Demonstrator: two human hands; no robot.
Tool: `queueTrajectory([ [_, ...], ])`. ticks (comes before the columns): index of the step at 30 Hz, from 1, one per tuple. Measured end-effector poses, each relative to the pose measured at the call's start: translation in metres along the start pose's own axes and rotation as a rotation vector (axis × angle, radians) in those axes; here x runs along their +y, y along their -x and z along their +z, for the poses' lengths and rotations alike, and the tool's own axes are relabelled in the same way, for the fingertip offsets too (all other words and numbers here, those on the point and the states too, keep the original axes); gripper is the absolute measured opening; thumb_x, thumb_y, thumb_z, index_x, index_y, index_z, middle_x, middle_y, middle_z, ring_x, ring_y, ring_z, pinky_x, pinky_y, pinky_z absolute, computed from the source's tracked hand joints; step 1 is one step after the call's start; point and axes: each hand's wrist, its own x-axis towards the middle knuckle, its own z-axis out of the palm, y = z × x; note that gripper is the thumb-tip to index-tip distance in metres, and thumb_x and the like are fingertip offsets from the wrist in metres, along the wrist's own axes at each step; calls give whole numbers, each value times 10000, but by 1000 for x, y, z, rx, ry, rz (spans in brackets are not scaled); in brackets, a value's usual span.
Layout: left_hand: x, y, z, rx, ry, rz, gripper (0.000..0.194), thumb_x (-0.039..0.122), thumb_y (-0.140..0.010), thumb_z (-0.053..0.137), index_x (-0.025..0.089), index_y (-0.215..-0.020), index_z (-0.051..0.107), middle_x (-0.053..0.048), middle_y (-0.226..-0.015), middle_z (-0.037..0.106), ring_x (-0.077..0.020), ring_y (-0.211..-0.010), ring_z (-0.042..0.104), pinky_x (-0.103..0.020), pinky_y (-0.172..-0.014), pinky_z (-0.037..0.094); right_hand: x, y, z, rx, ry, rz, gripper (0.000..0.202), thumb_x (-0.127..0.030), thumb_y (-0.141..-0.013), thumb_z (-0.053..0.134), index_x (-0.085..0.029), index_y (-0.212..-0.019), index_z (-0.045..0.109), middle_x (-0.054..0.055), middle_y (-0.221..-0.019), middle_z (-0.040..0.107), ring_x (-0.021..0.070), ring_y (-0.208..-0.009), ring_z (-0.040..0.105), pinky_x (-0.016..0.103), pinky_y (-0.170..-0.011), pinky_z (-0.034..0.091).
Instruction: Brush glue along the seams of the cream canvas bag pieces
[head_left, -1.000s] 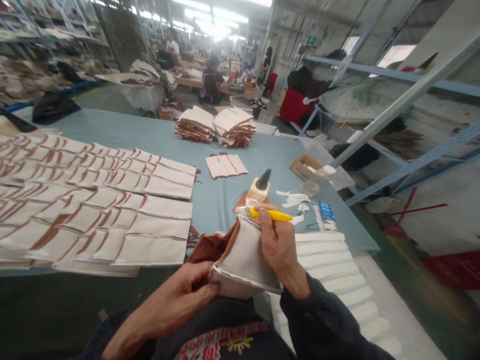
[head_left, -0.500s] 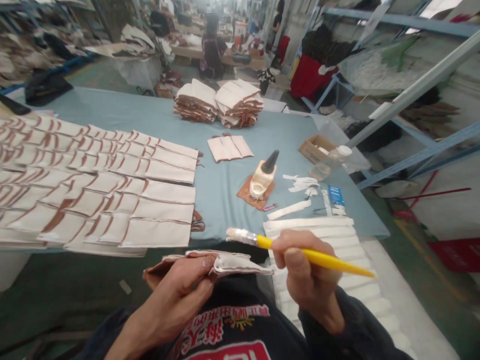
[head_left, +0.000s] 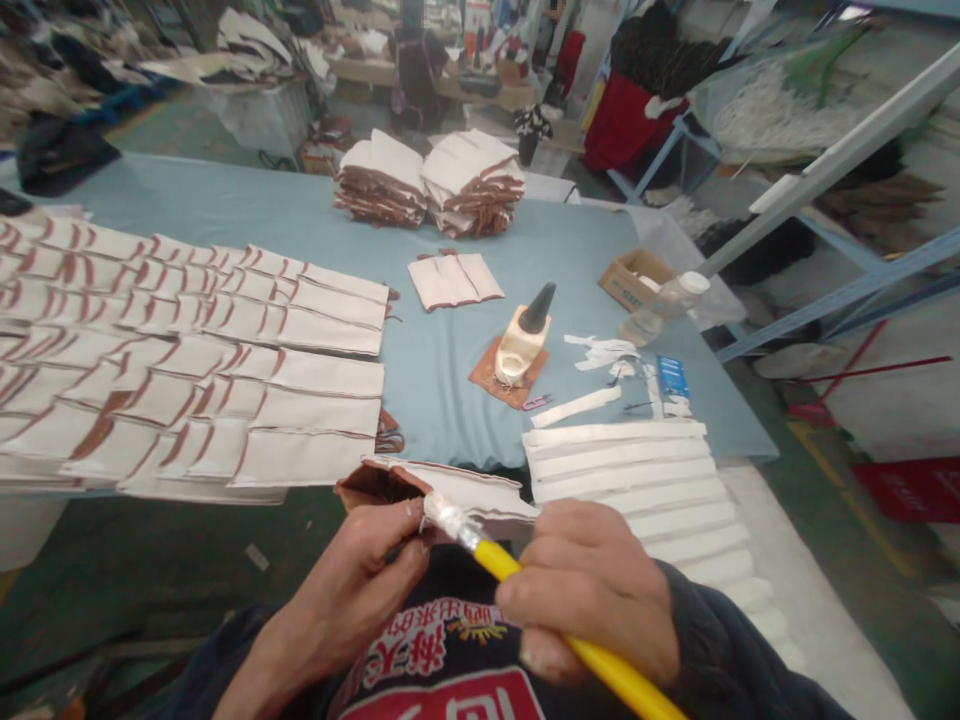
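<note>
My left hand (head_left: 375,560) pinches the edge of a folded white-and-brown fabric piece (head_left: 465,485), which gapes at its brown left end. My right hand (head_left: 592,590) grips a yellow-handled brush (head_left: 499,562). The whitish bristles lie against the piece's edge, right beside my left fingertips. Beyond my hands on the blue-covered table, a cream-coloured container with a dark cone-shaped top (head_left: 523,345) rests on a brown patch (head_left: 486,375). A single flat white piece with brown edging (head_left: 456,280) lies behind it.
Overlapping rows of similar pieces (head_left: 300,420) cover the table's left side. Two stacks (head_left: 382,175) stand at the back. To the right are white strips (head_left: 637,470), a small cardboard box (head_left: 630,280), a clear bottle (head_left: 664,310) and a blue packet (head_left: 672,378). A person (head_left: 418,70) sits farther back.
My right hand has brought the brush down and left, from above the table edge onto the folded piece. The piece has tilted up, its brown opening showing more.
</note>
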Motion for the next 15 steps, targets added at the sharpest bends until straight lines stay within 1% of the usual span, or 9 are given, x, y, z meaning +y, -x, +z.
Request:
queueTrajectory([
  [2,-4,0,2,-15,29,16,275,146,-983,474,173,-831,702,-8,-756,732,-148,-677,633,-226,-665,502,3,1,5,-1,-48,20,321,-322,-1149,387,-183,-959,604,-41,-594,636,107,-460,516,314,-516,393],
  [3,-6,0,2,-23,35,26,278,141,-988,464,174,-840,698,-18,-793,743,-154,-711,643,-234,-693,510,4,1,7,22,-84,41,330,-327,-1148,388,-193,-938,605,-46,-583,631,104,-449,516,309,-512,399],
  [6,-10,0,3,-17,6,33,280,133,-990,451,183,-857,693,-40,-848,745,-176,-789,660,-263,-767,524,9,0,10,163,-152,123,297,-322,-1125,438,-220,-910,616,-44,-590,661,104,-461,574,279,-517,447],
  [7,-11,0,3,-16,-3,30,280,135,-992,452,185,-860,694,-43,-851,740,-181,-798,659,-275,-793,528,11,-1,10,195,-153,130,281,-318,-1117,452,-226,-913,623,-40,-602,680,108,-473,595,271,-519,462],
  [8,-11,-1,2,-18,-6,24,283,140,-998,452,186,-859,695,-45,-847,734,-183,-799,655,-289,-817,532,13,-2,10,202,-151,125,271,-318,-1113,458,-228,-923,629,-36,-612,693,110,-480,608,268,-519,473],
  [11,-10,-5,1,-22,33,17,301,160,-1008,456,185,-836,701,-49,-837,731,-188,-793,647,-315,-856,547,15,-3,13,151,-179,107,263,-333,-1106,476,-234,-924,638,-45,-599,683,106,-453,593,266,-498,473],
  [13,-11,-7,1,-17,66,14,300,186,-1008,484,186,-810,709,-49,-808,732,-192,-783,648,-308,-827,555,15,-3,15,126,-195,142,282,-344,-1103,477,-244,-899,643,-52,-589,670,108,-450,589,269,-507,488],
  [15,-12,-8,2,4,78,7,282,211,-998,526,187,-792,716,-44,-768,726,-193,-760,641,-298,-795,554,15,-3,15,150,-193,190,299,-348,-1103,467,-254,-886,650,-46,-607,686,115,-472,608,272,-528,514],
])
